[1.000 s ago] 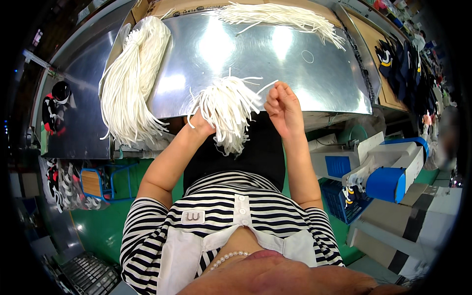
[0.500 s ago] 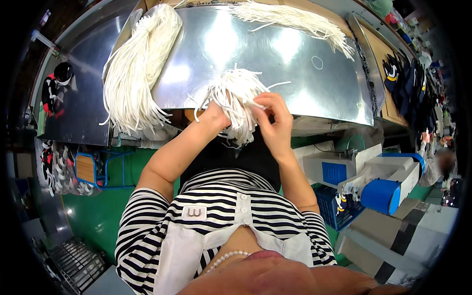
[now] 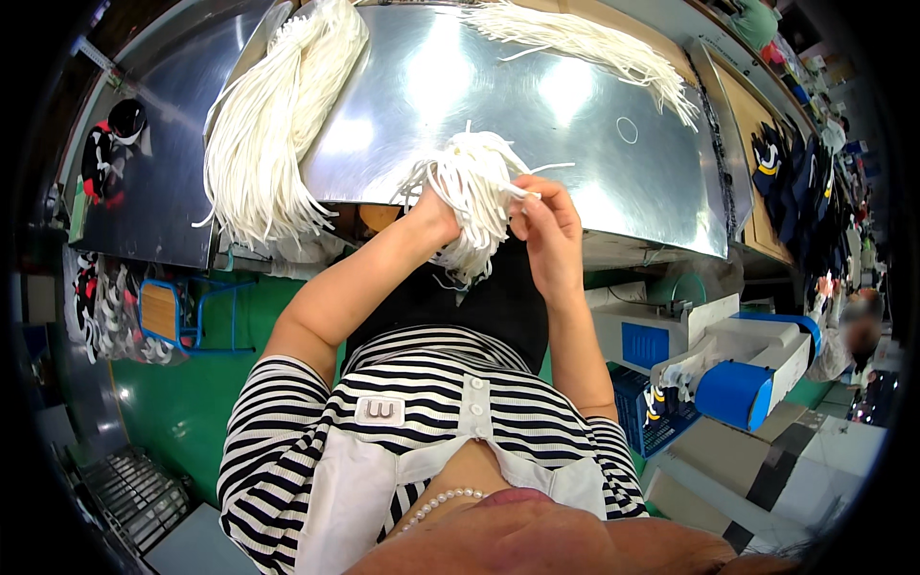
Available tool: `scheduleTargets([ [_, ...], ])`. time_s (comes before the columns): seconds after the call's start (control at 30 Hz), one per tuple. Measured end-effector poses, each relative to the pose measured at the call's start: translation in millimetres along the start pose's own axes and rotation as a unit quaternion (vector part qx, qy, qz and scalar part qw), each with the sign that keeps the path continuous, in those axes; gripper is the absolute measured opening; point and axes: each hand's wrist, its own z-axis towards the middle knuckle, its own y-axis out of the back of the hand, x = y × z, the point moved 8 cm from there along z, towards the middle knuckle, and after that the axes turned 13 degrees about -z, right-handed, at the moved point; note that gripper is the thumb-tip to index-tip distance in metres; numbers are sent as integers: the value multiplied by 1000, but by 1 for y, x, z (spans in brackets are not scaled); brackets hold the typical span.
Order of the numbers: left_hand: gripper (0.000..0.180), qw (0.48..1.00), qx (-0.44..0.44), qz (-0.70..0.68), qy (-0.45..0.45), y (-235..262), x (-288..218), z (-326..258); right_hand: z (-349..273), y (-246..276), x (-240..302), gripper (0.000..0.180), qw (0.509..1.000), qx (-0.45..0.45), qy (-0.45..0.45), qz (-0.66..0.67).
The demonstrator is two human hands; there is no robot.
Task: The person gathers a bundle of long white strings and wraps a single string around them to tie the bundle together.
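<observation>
Shiny metal tabletop (image 3: 575,163) spreads in front of the person, above a green floor (image 3: 182,412). On its left side lies a thick hank of white cords (image 3: 273,153), with ends falling over the front edge, and at the far side lies a loose layer of white cords (image 3: 594,48). At the right of the person are a blue-and-white machine (image 3: 738,393) and a blue plastic crate (image 3: 652,417); at the left is a stool with wooden seat (image 3: 160,310).

The smaller bundle of white cords (image 3: 476,196) is at the near edge of the tabletop, before the person's waist, partly hanging below the edge. The left hand (image 3: 439,218) seems to grip it from the left side, but its fingers are mostly covered by cords. The right hand (image 3: 548,216) is just beside the bundle, at its right; thumb and index finger are closed together, apparently pinching the end of 1 cord.

If the left fingers loosen, cords could slide out and drop toward the floor, because their lower part has no support. Since the cords cross each other, a strong pull on 1 of them could drag its neighbours or make a tangle. A weak pinch could lose the thin end.
</observation>
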Motion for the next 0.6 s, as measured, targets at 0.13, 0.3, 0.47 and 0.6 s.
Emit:
scheduleTargets([
  [0.13,21,999,-31,-14,-19,-4,4,1,2,-5,1,6,994,40,-28,99],
  [0.3,22,999,-23,-34,-2,1,2,4,3,4,-2,10,998,51,-45,5],
  [0.47,21,998,-35,-50,4,0,-2,12,-1,0,19,20,972,-38,103,-205],
  [0.6,24,993,-46,-105,-30,13,-13,20,-27,-38,53,41,768,-2,332,-548],
])
